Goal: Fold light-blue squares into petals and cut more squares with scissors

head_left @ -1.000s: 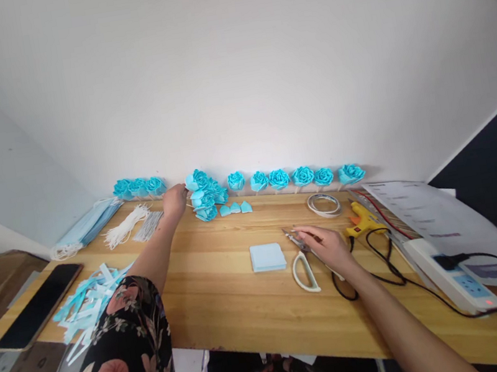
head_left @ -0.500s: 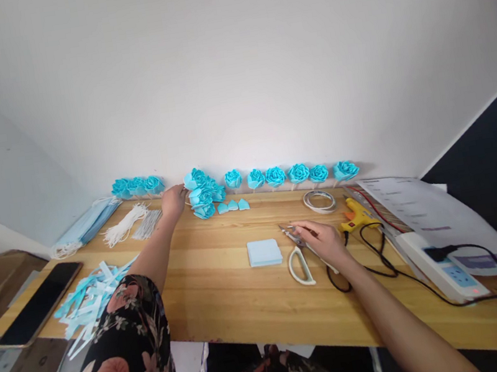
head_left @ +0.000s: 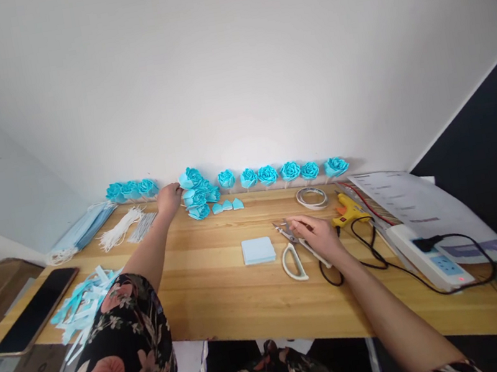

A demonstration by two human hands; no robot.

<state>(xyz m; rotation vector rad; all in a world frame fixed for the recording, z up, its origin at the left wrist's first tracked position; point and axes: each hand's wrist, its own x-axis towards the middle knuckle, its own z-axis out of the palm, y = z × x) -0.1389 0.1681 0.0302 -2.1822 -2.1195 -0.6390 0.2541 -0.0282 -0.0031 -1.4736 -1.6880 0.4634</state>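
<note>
At the back of the wooden table my left hand [head_left: 170,201] is closed at the stem side of a bunch of blue handmade flowers [head_left: 195,195]. Its fingertips pinch at the edge of one flower there; the stem is mostly hidden. My right hand [head_left: 317,237] hovers low over the scissors [head_left: 293,262], which lie with spread white handles. Thumb and fingers are pressed together near the blades, and what they hold is too small to name. Left of the scissors is a stack of pale blue sheets [head_left: 259,251]. Small blue cut petals [head_left: 227,205] lie beside the bunch.
Single blue flowers [head_left: 267,175] line the wall. At right are a tape roll [head_left: 313,207], yellow glue gun [head_left: 347,208], papers [head_left: 400,193] and a power strip [head_left: 430,261] with cable. Left are masks [head_left: 81,231], white cords [head_left: 120,228], grey wires [head_left: 142,226], strips [head_left: 83,303] and a phone [head_left: 37,310].
The whole view has shifted slightly to the right. Both hands stay nearly where they were over the table, the left at the flower bunch and the right above the scissors.
</note>
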